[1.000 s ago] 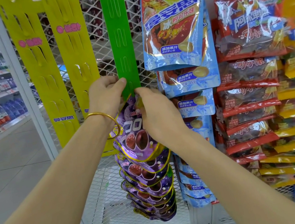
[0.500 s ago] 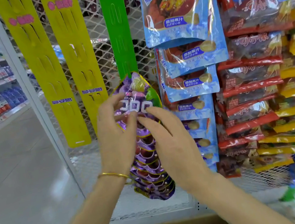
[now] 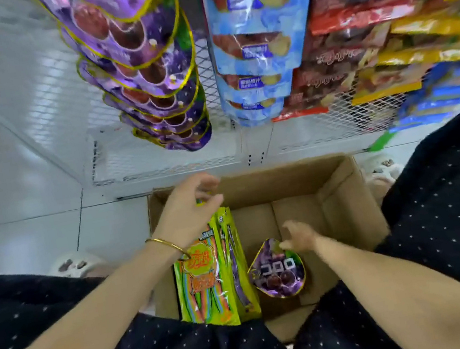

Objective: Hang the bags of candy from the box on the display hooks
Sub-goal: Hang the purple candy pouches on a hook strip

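- The box point(image 3: 340, 186) stands open on the floor point(image 3: 19, 234), below the mesh rack point(image 3: 36, 100).
- One purple bag point(image 3: 278, 272) lies flat on the box bottom, right of centre, face up.
- Green bags point(image 3: 207, 284) stand on edge against the box's left wall, just beside the purple bag.
- The right hand point(image 3: 300, 240) reaches into the box, its fingertips at the purple bag's top edge. It is blurred, so I cannot tell whether it pinches the bag or only touches it.
- The left hand point(image 3: 189, 211) hangs over the top of the green bags, fingers loosely curled, holding nothing that shows. A bracelet point(image 3: 167, 244) sits on its wrist.
- On the rack hangs a column of purple bags point(image 3: 149, 66); right of it hang blue bags point(image 3: 253, 48), then red bags point(image 3: 348, 17), then yellow bags point(image 3: 426, 28).
- A dark dotted garment point(image 3: 455, 197) covers both knees, either side of the box.
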Motion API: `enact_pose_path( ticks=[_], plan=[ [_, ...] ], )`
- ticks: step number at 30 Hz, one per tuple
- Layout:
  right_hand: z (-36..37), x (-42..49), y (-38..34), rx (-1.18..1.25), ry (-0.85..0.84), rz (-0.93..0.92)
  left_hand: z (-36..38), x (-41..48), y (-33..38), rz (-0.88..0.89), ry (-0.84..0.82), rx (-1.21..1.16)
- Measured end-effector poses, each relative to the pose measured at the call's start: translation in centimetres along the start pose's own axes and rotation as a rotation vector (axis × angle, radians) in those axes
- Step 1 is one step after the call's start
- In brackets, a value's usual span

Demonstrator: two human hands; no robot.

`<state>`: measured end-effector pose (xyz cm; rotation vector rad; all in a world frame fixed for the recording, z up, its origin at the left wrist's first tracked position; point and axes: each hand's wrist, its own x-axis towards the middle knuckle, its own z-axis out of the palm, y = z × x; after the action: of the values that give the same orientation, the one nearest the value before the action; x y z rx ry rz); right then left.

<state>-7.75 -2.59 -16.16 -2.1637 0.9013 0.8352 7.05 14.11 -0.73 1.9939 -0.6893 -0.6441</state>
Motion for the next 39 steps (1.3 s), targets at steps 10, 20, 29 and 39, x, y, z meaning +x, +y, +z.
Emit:
enact_pose_path(
  ticks=[10, 20, 29, 39],
  plan=[
    [8.2, 2.1, 1.7, 0.073, 0.141, 0.297, 0.8, 1.0, -2.3, -0.112, -0.052, 0.093],
    [5.4, 2.1, 0.4, 0.258, 0.000, 0.109, 0.7, 1.1, -1.7, -0.099, -0.046, 0.066],
    [-9.7, -5.8, -6.4, 0.419, 0.097, -0.424, 0.9, 1.0, 0.0, -0.004, -0.133, 0.160],
    [-14.1, -16.0, -13.2, 0.606, 0.598, -0.820, -5.7, -0.2, 6.8, 0.159, 0.145, -0.079]
  ],
)
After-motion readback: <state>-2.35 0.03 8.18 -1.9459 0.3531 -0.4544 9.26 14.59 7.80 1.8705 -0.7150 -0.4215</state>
